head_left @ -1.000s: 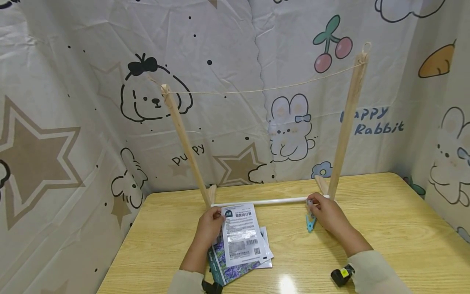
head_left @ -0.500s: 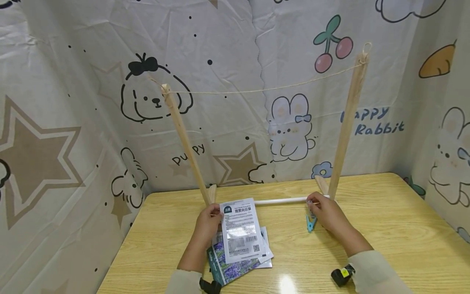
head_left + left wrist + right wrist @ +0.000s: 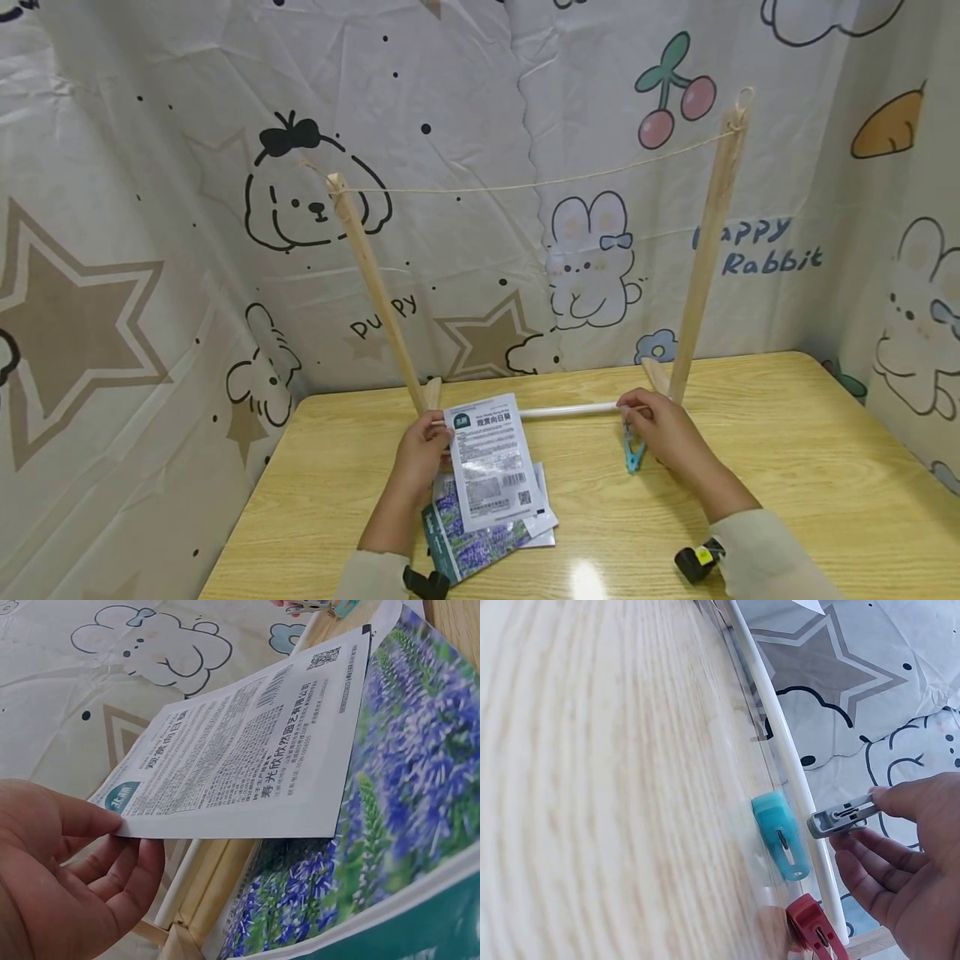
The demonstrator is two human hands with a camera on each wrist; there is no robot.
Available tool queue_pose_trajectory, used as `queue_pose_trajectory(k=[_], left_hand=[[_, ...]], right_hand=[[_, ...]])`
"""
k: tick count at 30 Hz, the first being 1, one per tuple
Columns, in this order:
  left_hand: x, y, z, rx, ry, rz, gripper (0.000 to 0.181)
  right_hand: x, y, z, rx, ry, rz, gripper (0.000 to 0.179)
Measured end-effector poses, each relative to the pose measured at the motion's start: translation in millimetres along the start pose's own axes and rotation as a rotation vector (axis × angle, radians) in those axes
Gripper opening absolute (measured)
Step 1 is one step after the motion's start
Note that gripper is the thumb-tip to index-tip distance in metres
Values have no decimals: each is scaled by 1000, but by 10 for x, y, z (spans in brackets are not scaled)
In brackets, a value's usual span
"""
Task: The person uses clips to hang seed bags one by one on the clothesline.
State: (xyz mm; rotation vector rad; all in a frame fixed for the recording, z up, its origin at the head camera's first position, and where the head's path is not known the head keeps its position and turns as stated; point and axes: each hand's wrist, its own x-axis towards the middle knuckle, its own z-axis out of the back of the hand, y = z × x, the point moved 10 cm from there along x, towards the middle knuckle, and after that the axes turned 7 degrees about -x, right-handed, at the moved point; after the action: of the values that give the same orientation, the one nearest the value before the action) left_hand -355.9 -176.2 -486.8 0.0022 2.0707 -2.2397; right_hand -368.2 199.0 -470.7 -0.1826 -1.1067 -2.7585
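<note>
My left hand [image 3: 420,457] pinches a white seed packet [image 3: 491,462] by its upper left corner, printed text facing up. In the left wrist view the packet slants over a larger packet with purple flowers [image 3: 420,750]. My right hand [image 3: 663,427] holds a grey clothespin [image 3: 844,816] between thumb and fingers, right by the white rod [image 3: 789,754]. Beside it in the right wrist view are a teal clothespin [image 3: 780,836] and a red clothespin [image 3: 816,928]. The red one is out of sight in the head view, behind the right hand.
Two wooden posts, a left post [image 3: 375,287] and a right post [image 3: 705,267], stand at the back of the table [image 3: 787,467]. A thin string [image 3: 480,191] joins their tops, and the rod links their feet. A patterned curtain [image 3: 465,100] hangs behind.
My left hand has lifted the white seed packet a little up and away from the flower packet. The right hand has shifted slightly up and left with the grey clothespin.
</note>
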Motion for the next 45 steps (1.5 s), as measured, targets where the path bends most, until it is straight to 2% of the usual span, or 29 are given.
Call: queue_pose_trajectory(k=[5, 12, 18, 35, 45], left_hand=[[-21, -58, 9, -30, -14, 0, 29], [-29, -127, 34, -30, -37, -14, 29], [-34, -170, 63, -20, -60, -33, 27], [-71, -332, 69, -31, -60, -86, 26], [-74, -398, 106, -62, -70, -109, 27]], right_hand=[[8, 0, 2, 40, 6, -24, 22], [14, 69, 56, 2, -45, 38, 20], [21, 71, 61, -4, -49, 37, 21], [-14, 206, 107, -29, -106, 107, 21], [-21, 237, 173, -24, -113, 111, 23]])
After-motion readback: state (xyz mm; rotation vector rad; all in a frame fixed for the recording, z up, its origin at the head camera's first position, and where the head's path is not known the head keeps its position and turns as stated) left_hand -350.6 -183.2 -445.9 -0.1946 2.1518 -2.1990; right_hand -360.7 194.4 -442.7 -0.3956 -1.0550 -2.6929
